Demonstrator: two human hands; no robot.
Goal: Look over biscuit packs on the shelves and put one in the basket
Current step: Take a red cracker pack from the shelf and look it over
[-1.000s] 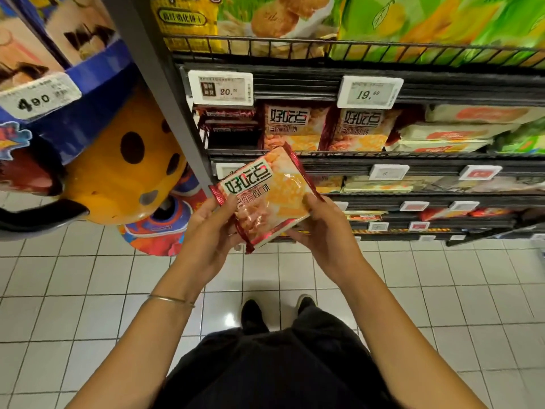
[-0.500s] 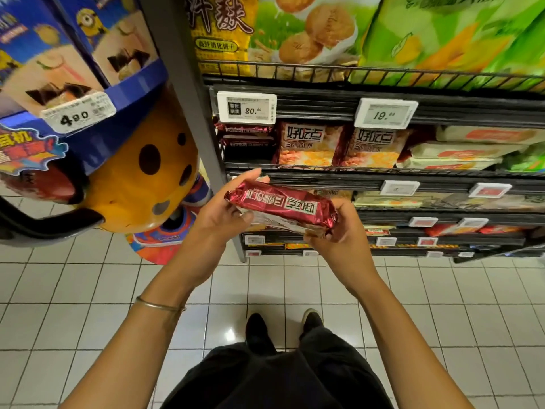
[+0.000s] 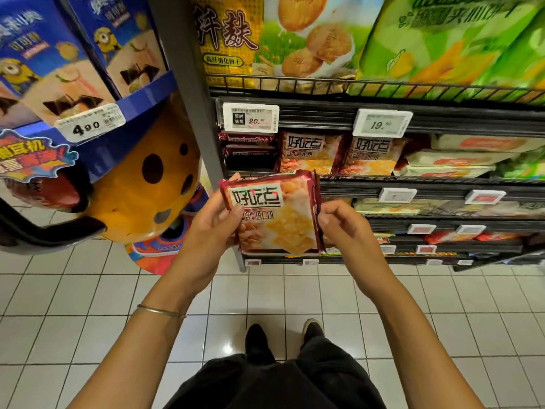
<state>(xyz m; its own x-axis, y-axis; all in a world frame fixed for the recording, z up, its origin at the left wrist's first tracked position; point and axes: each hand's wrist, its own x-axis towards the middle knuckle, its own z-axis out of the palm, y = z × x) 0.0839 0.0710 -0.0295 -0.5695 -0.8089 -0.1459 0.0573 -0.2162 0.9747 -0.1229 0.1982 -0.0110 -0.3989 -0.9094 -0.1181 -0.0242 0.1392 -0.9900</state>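
I hold a red-edged biscuit pack [image 3: 274,214] upright in front of me, its printed face toward the camera. My left hand [image 3: 215,228] grips its left edge with the thumb on the front. My right hand [image 3: 339,225] pinches its right edge. More packs of the same kind [image 3: 309,153] stand on the shelf just behind, under the price tags [image 3: 250,118]. No basket shows in the view.
A dark wire shelf unit [image 3: 383,95] fills the right side, with big yellow and green bags [image 3: 442,39] on top and flat packs lower down. A blue display stand [image 3: 88,84] with a yellow cartoon figure [image 3: 141,190] is at left. White tiled floor lies below.
The pack has been turned in both hands: tilted face-up a second ago, then edge-on showing its red side, now upright with the front facing me. The view rose slightly.
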